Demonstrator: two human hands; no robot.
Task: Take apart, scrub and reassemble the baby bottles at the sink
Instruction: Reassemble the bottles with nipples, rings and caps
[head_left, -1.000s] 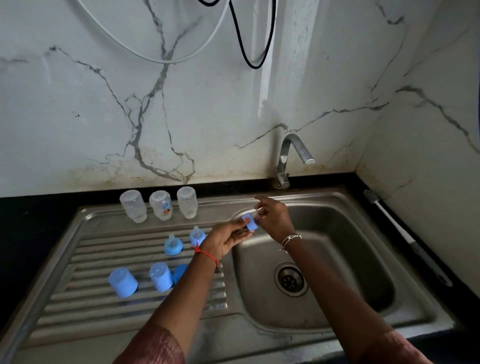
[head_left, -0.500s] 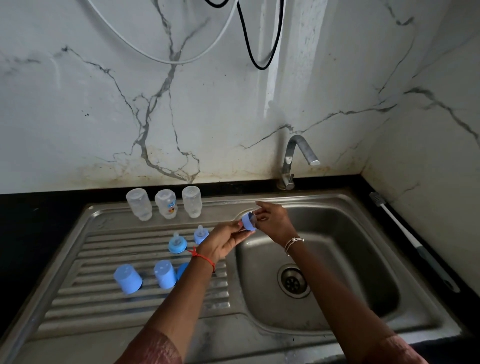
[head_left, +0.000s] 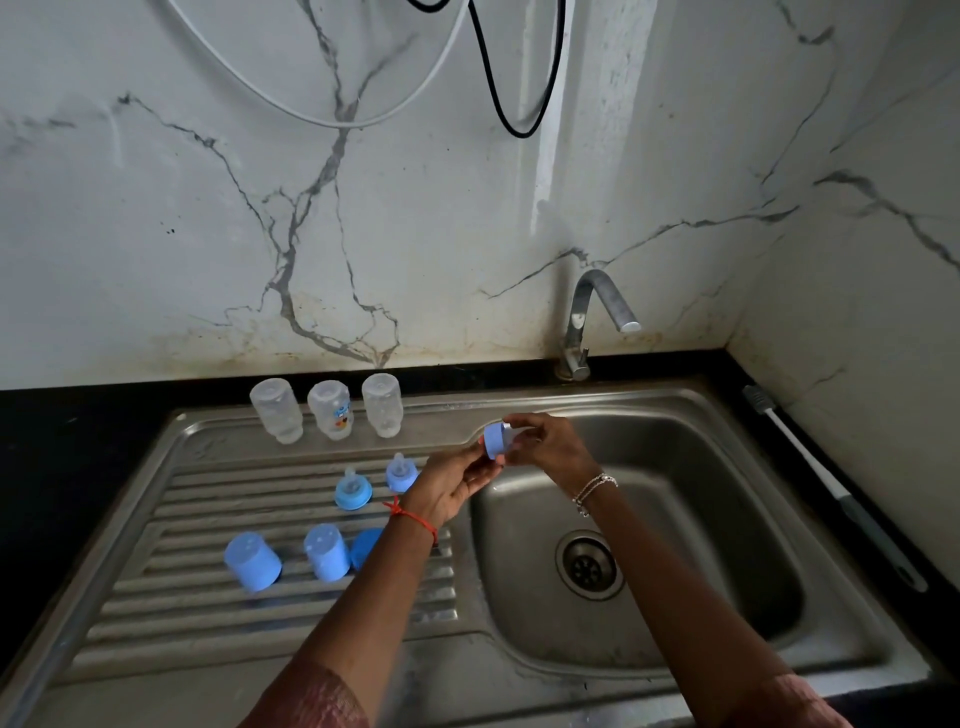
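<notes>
A blue screw ring (head_left: 494, 439) with its clear teat (head_left: 514, 437) is held over the left rim of the sink basin (head_left: 696, 519). My left hand (head_left: 452, 480) grips the ring from below. My right hand (head_left: 550, 447) pinches the teat side. Three clear bottle bodies (head_left: 276, 410) (head_left: 330, 409) (head_left: 383, 405) stand upside down at the back of the drainboard (head_left: 182, 519). In front of them stand two more blue rings with teats (head_left: 353, 488) (head_left: 401, 473). Nearer me stand blue caps (head_left: 253, 561) (head_left: 327, 552) and a third cap (head_left: 366, 548) partly behind my left forearm.
A steel tap (head_left: 592, 317) rises behind the basin, with no water running. A long bottle brush (head_left: 831, 483) lies on the black counter along the right wall. The drain (head_left: 588, 565) sits at the basin floor. Cables hang on the marble wall above.
The ring and teat have turned between my hands: the blue ring now faces left and sits slightly higher. Both hands stay over the basin's left rim.
</notes>
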